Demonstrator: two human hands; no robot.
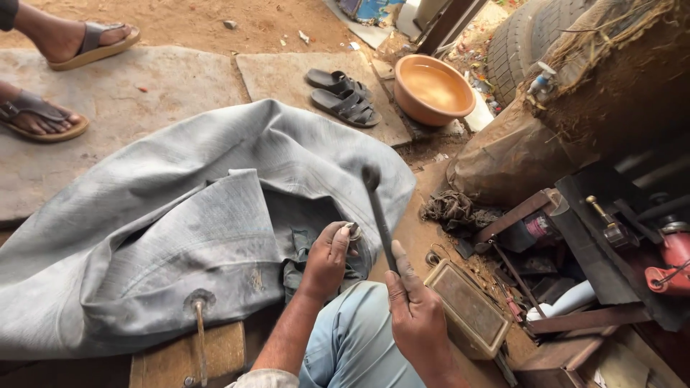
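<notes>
Ground: sandy dirt, stone slabs [108,86] | hands: left [327,259] pinches tube [180,230], right [417,316] grips hammer [377,208]

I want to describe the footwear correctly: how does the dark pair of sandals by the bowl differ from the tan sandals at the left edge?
The dark sandals lie empty, while the tan sandals are worn on another person's feet. The dark ones lie close together beside the bowl; the tan ones are set apart. The dark ones are grey-black, the tan ones brown. Both are open sandals, and both pairs rest on the slabs.
</notes>
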